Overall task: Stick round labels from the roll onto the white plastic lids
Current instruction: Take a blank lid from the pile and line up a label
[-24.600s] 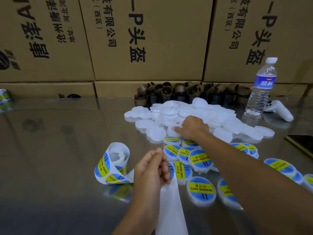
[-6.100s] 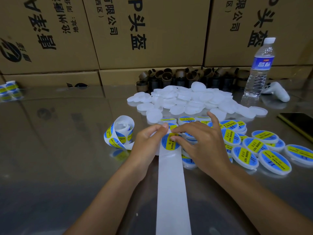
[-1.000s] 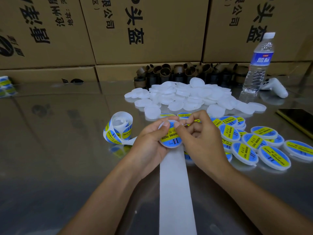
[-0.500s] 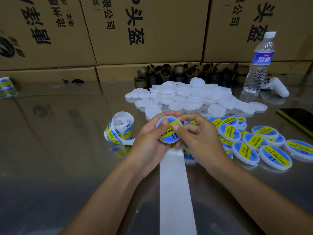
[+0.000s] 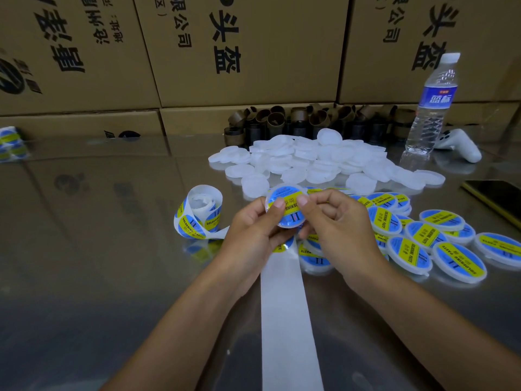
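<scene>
Both my hands hold one white lid (image 5: 290, 214) with a blue and yellow round label, lifted above the table. My left hand (image 5: 253, 230) grips its left side, thumb pressing on the label. My right hand (image 5: 335, 221) grips its right side, thumb also on the label. The label roll (image 5: 201, 213) stands to the left, and its bare white backing strip (image 5: 284, 314) runs toward me. A pile of plain white lids (image 5: 310, 160) lies behind. Several labelled lids (image 5: 431, 244) are spread at the right.
Cardboard boxes (image 5: 239, 46) wall off the back. Brown empty roll cores (image 5: 296, 122) line up before them. A water bottle (image 5: 432, 103), a white controller (image 5: 462, 146) and a dark phone (image 5: 499, 196) sit at the right. Another label roll (image 5: 10, 139) is at far left.
Over the last second both hands have lifted the labelled lid slightly, and both thumbs have come to press on its label. The roll and piles have not moved.
</scene>
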Demonstrator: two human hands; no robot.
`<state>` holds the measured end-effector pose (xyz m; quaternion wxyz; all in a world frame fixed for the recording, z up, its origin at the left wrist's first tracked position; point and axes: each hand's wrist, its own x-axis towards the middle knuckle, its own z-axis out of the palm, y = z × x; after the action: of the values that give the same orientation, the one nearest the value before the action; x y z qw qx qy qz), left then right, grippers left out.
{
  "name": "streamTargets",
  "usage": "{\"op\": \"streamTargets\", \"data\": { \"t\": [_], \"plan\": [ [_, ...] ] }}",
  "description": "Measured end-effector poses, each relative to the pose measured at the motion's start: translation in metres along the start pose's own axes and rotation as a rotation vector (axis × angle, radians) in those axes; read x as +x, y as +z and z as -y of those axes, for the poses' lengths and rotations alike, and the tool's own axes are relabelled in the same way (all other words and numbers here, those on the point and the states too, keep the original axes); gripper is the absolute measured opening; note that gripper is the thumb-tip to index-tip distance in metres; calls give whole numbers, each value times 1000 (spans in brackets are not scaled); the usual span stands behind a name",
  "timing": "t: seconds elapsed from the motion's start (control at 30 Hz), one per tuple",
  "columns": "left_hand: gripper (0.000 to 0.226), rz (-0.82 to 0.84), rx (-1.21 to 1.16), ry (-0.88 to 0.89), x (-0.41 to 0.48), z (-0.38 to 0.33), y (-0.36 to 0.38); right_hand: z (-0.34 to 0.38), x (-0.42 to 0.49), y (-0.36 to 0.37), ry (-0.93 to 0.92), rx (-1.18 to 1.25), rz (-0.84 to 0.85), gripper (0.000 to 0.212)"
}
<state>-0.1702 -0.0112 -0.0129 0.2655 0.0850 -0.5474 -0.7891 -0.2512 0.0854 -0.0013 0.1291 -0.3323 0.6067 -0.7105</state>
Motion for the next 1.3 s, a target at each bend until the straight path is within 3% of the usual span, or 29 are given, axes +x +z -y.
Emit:
{"op": "streamTargets", "data": {
  "t": [0.1, 0.23, 0.53, 0.7, 1.1, 1.2, 1.3],
  "plan": [
    [37, -26, 72, 15, -1, 2, -1, 1, 0, 0, 13, 17, -30, 14],
    [26, -48, 147, 50, 0, 2, -3, 0, -1, 0, -16, -14, -50, 13],
    [30, -63, 159, 77, 0, 2, 0, -5, 1, -1, -26, -136, -134, 13],
    [21, -82, 145, 86, 0, 2, 0, -3, -1, -2, -50, -68, -72, 4],
    [20, -98, 137, 59, 0, -2, 0, -4, 2, -3, -110, -79, -21, 19],
    [17, -148, 158, 60, 0, 0, 1, -6, 8, -9, -114, -93, -113, 15],
    [20, -210, 208, 75, 0, -1, 1, -11, 17, -22, -159, -279, -274, 16]
  ]
}}
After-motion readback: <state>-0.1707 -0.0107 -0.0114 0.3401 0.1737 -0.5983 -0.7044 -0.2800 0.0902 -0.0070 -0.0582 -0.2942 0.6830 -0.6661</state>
